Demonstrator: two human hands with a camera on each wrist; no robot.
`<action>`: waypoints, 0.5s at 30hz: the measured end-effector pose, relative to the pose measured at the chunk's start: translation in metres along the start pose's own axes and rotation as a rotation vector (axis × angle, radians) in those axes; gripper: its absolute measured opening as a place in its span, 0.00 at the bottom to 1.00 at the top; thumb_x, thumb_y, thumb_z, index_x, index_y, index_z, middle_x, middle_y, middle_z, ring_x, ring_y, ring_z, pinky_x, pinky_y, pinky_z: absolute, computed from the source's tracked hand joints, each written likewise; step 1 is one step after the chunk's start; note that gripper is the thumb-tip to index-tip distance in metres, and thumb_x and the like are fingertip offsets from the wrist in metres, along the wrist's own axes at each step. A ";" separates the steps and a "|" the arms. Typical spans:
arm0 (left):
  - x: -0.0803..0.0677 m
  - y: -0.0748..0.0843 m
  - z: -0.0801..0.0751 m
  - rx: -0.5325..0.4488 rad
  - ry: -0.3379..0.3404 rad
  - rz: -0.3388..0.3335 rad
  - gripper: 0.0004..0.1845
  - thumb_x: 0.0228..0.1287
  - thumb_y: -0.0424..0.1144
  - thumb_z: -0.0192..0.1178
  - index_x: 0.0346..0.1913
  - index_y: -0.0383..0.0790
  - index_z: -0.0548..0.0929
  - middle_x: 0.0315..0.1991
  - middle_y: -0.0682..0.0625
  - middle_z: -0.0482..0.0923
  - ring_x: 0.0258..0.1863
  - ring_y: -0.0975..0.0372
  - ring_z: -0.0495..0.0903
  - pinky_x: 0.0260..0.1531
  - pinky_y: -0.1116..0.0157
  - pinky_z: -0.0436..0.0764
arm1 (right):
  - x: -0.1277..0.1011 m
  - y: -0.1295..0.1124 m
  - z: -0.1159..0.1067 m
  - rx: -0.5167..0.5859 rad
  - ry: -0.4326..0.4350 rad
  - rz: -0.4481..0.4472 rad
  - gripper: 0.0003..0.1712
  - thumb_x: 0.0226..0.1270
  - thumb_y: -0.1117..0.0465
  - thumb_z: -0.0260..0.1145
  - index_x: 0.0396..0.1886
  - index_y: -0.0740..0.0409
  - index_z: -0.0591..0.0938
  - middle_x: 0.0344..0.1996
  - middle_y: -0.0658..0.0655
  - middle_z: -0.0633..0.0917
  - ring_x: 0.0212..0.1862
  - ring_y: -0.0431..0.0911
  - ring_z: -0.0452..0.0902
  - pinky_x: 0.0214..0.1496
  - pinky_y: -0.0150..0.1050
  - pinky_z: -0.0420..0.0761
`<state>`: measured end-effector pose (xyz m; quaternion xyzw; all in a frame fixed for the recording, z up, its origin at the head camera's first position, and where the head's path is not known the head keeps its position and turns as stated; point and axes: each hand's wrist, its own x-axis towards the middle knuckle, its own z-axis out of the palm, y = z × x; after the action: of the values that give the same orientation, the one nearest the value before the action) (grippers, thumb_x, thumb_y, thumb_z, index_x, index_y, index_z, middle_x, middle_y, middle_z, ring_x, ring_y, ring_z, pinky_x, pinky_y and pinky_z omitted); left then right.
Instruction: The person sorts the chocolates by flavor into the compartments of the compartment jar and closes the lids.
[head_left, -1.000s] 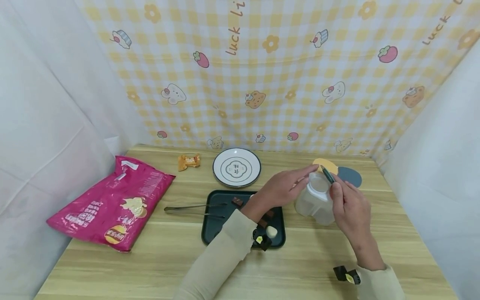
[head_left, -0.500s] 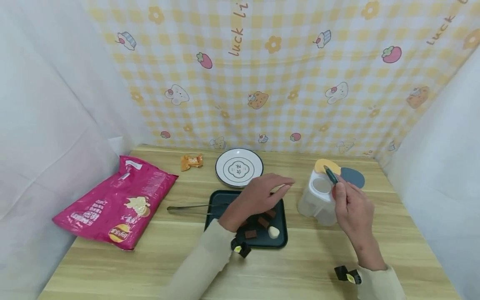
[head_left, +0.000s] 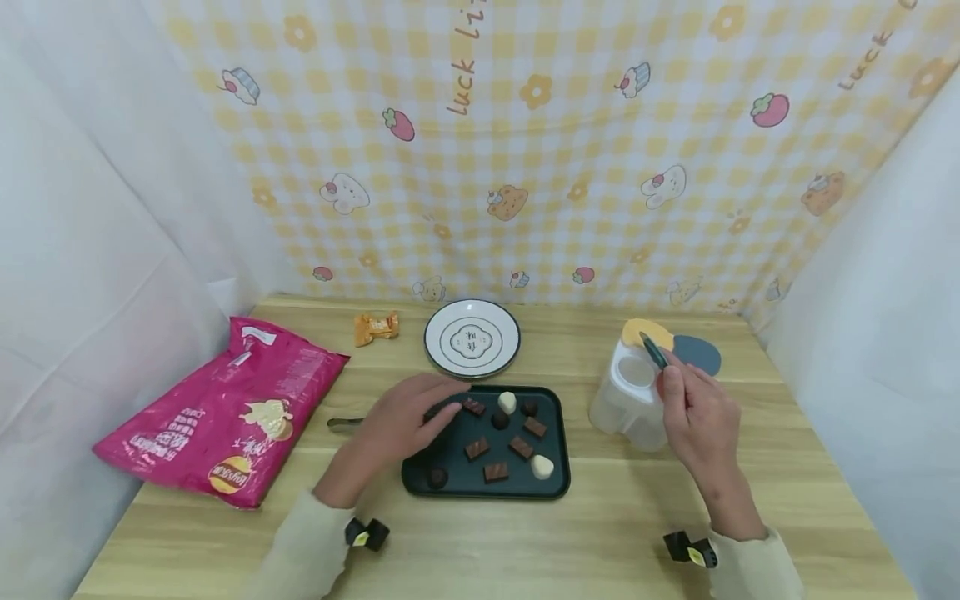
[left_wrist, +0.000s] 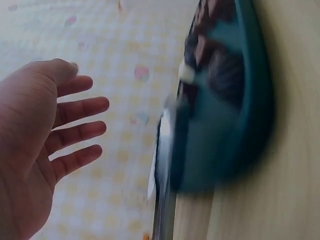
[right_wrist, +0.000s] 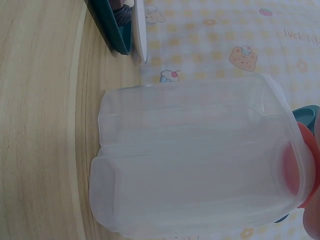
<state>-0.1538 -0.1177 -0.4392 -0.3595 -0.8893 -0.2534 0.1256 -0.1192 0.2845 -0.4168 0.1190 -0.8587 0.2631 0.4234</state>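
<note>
My left hand [head_left: 397,425] hovers over the left end of a dark green tray [head_left: 517,495], fingers relaxed and holding nothing. Beneath it lie metal tongs [head_left: 343,423], mostly hidden in the head view; the left wrist view shows the tongs [left_wrist: 166,150] at the tray's edge, apart from the fingers. Several brown chocolates [head_left: 496,472] and white chocolates [head_left: 542,467] sit on the tray. At the right, my right hand [head_left: 701,417] pinches a dark green lid [head_left: 653,351] of a clear multi-compartment container [right_wrist: 195,155]. A red lid [right_wrist: 306,165] shows beside its fingers.
A pink chip bag [head_left: 225,417] lies at the left. Behind the tray stand a white plate [head_left: 472,367] and an orange wrapped candy [head_left: 377,327]. The container's yellow lid [head_left: 647,332] and blue-grey lid [head_left: 697,356] stick out at the back. A checked curtain [head_left: 450,167] closes off the rear.
My left hand has moved left from the container's top, across the tray, to above the tongs. The chocolates are now uncovered. My right hand keeps its pinch on the dark green lid.
</note>
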 end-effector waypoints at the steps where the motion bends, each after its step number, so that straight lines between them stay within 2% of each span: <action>1: -0.006 -0.002 -0.004 0.008 -0.016 -0.034 0.18 0.71 0.42 0.67 0.62 0.46 0.85 0.58 0.49 0.83 0.58 0.55 0.80 0.57 0.52 0.79 | -0.001 0.000 0.000 -0.001 -0.002 0.004 0.17 0.79 0.61 0.59 0.51 0.69 0.88 0.10 0.58 0.75 0.44 0.68 0.85 0.52 0.66 0.78; 7: -0.035 -0.017 -0.025 0.042 -0.098 -0.180 0.20 0.69 0.42 0.69 0.62 0.45 0.85 0.60 0.46 0.81 0.61 0.50 0.78 0.58 0.47 0.78 | -0.003 0.001 0.001 -0.005 -0.001 0.011 0.15 0.77 0.64 0.61 0.51 0.69 0.88 0.10 0.57 0.75 0.46 0.68 0.85 0.51 0.68 0.78; 15: -0.056 -0.032 -0.031 0.037 -0.198 -0.277 0.24 0.66 0.42 0.71 0.63 0.42 0.84 0.61 0.43 0.80 0.62 0.46 0.77 0.59 0.44 0.76 | -0.001 0.000 0.000 -0.003 -0.017 0.028 0.15 0.77 0.64 0.61 0.52 0.68 0.88 0.13 0.60 0.79 0.48 0.67 0.85 0.53 0.67 0.77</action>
<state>-0.1356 -0.1861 -0.4478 -0.2542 -0.9428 -0.2155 0.0080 -0.1184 0.2849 -0.4180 0.1085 -0.8643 0.2667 0.4125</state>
